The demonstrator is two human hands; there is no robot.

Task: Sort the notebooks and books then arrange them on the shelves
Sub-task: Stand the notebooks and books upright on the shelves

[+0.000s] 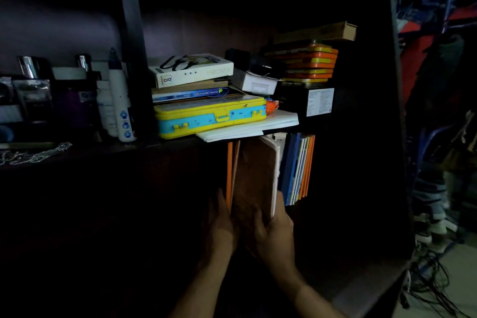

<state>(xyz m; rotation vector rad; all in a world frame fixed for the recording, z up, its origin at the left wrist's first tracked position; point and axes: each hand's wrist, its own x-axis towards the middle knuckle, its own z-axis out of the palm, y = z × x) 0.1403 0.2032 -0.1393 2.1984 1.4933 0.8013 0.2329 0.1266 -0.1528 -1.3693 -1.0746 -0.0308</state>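
holding a brown-covered book upright in a dim lower shelf bay, a person works with both bare hands. the right hand has its fingers curled closed around the book's lower edge, and the left hand lies flat against an orange notebook just beside it, fingers extended, gripping nothing. a row of blue, white and orange notebooks stands to the right, near but apart. above, a yellow and blue case and loose white papers overhang the upper shelf. judging from this, the book's top could catch those papers and drag them down, or the thin notebooks could topple if released.
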